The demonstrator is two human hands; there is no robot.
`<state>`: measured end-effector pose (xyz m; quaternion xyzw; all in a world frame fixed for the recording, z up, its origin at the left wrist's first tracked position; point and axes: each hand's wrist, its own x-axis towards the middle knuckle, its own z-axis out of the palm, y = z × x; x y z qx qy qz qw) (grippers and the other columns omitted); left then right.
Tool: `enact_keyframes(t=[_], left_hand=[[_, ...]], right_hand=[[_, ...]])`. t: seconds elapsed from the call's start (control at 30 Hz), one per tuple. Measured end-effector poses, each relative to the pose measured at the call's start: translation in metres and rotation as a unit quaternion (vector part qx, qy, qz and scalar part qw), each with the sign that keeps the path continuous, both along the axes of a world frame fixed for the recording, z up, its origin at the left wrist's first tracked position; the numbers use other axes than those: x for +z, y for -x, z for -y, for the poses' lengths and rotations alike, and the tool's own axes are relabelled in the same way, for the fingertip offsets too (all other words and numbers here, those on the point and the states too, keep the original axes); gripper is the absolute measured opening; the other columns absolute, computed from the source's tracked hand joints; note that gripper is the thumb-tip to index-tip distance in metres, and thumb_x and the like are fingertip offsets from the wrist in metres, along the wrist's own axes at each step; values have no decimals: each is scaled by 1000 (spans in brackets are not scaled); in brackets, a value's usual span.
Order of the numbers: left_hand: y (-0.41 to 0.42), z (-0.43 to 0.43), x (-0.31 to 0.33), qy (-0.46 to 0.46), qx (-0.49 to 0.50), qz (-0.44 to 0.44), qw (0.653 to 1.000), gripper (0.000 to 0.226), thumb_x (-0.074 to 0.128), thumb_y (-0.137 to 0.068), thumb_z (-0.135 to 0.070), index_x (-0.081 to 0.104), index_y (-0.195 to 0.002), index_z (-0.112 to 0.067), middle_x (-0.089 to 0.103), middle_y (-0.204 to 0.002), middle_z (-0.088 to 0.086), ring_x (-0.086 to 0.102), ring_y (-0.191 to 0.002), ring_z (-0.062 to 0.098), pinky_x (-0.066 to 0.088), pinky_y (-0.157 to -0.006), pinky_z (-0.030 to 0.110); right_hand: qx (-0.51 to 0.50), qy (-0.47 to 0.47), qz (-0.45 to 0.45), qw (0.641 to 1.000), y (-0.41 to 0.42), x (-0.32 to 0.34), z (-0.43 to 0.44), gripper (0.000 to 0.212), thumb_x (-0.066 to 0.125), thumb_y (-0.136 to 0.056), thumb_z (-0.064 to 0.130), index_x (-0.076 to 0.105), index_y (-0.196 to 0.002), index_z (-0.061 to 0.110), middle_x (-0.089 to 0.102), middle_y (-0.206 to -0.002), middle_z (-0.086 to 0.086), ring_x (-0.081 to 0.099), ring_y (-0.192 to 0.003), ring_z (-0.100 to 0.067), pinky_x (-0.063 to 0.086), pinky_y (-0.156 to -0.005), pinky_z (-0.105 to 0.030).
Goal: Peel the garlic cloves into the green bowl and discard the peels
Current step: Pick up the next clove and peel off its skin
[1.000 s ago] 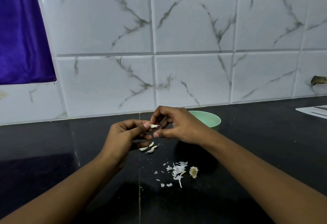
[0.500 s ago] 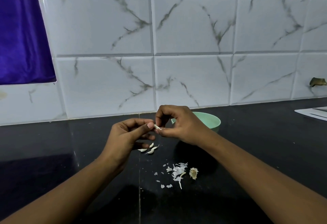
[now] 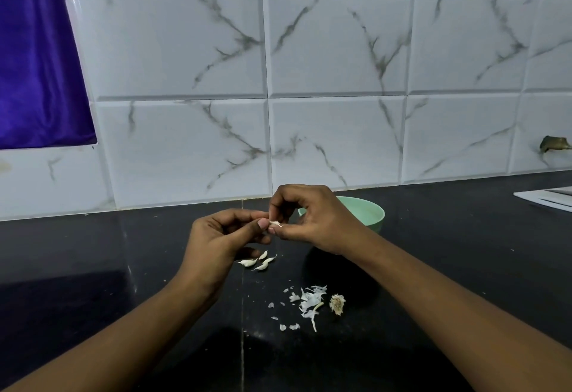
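A small white garlic clove [image 3: 275, 223] is pinched between the fingertips of both hands above the black counter. My left hand [image 3: 223, 237] holds it from the left with thumb and fingers. My right hand [image 3: 312, 218] pinches it from the right, fingers curled. Behind my right hand stands the green bowl [image 3: 370, 210], partly hidden; its inside cannot be seen. Three unpeeled cloves [image 3: 258, 263] lie on the counter under my left hand. A scatter of white peels [image 3: 306, 300] and the dry garlic root stub [image 3: 337, 304] lie nearer to me.
The black counter [image 3: 464, 252] runs to a white marble-tiled wall [image 3: 337, 131]. A white flat object [image 3: 548, 198] lies at the far right edge. Purple cloth [image 3: 34, 60] hangs at the upper left.
Both hands stay together on the clove; the fingertips have shifted slightly on it. Cloves and peels on the counter have not moved.
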<state>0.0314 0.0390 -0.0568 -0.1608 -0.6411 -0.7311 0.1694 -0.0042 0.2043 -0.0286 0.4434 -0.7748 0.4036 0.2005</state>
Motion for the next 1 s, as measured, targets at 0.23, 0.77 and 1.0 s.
enact_keyframes(t=[0.23,0.77,1.0], left_hand=[[0,-1,-1,15,20,-21,999,9,66,-79,1,70,-81,-6,71,-65,6,65,-56,10,49,-48,19],[2,3,-1,26,72,-30,997,14,75,-70,-9,74,-84,-10,75,-76,7,71,-73,11,53,-58,19],[3,2,-3,50,75,-1,996,5,74,-74,-14,75,-79,-13,74,-72,10,71,-71,14,55,-61,20]], right_hand=[[-9,-12,6,1000,-1,2,-3,26,77,-74,4,52,-73,12,54,-67,9,51,-62,-2,36,-57,-8],[-23,78,166,983,3,-5,8,11,72,-79,0,67,-85,7,68,-70,-9,68,-67,-15,57,-67,-26],[-94,53,73,992,2,-5,10,12,77,-76,8,69,-79,17,69,-70,0,64,-62,-7,49,-62,-17]])
